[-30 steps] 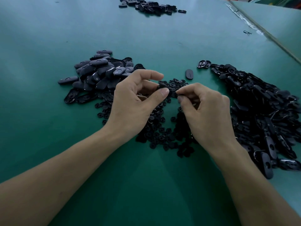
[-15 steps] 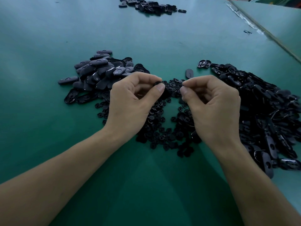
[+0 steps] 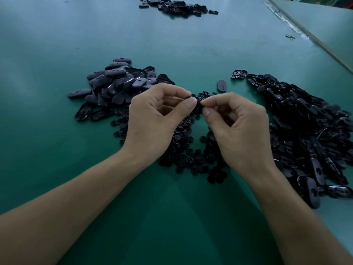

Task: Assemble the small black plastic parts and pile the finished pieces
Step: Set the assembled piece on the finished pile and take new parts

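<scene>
Both hands meet tip to tip over the middle of the green bench [image 3: 57, 46]. Left hand [image 3: 154, 121]: thumb and forefinger pinch a small black part [image 3: 198, 107], other fingers curled toward the palm. Right hand [image 3: 242, 131]: same pinch from the other side, fingers [image 3: 207, 111] clenched on the same dark bit. Can't tell if that's one part or two pressed together, it's too small and dark. The part sits between the two thumb tips, over the far edge of the scatter of small round pieces [image 3: 191, 157], which lies under and between both wrists.

Left of the hands: pile of oval pieces [image 3: 118, 81], mostly smooth side up, a few at its near edge hollow side up. Left knuckles overlap its right edge in view; contact unclear.

Right of the hands: bigger heap of oval shells [image 3: 309, 134], jumbled, many hollow side up, running toward the near right edge of frame.

One lone oval piece [image 3: 221, 86] lies flat between the two piles, just beyond the fingertips and apart from both. Two open shells [image 3: 238, 74] sit at the heap's top left corner.

Far end of the bench: another small pile [image 3: 175, 5]. A seam [image 3: 309, 33] runs diagonally at top right, with a stray clip [image 3: 290, 36] beside it.
</scene>
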Demonstrator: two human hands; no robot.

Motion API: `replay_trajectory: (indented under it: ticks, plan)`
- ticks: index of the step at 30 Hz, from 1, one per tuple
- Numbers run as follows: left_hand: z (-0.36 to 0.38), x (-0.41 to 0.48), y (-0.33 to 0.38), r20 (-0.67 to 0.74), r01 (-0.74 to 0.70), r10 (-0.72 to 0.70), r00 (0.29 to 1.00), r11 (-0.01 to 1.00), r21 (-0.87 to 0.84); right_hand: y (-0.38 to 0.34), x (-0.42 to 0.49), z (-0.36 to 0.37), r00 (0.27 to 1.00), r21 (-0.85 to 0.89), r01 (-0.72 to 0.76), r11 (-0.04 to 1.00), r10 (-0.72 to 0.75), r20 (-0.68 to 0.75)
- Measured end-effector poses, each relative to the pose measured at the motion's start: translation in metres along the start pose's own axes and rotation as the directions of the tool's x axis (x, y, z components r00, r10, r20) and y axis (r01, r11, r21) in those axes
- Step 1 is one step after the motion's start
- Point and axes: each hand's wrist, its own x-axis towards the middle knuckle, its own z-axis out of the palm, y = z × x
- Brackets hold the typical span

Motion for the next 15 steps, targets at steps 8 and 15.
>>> replay_trajectory:
  ticks: [8,15]
  plan:
    - [0.0024,-0.0011,0.0008,0.006,0.03,-0.03,1.0,0.999,0.015,0.003,-0.0002,0.0036,1.0,-0.003,-0.017,1.0,0.017,0.023]
    - [0.0014,-0.0015,-0.0001,0.06,0.023,-0.025,0.998,0.999,0.029,0.0054,0.0007,0.0041,0.998,0.069,-0.038,0.997,0.034,0.06]
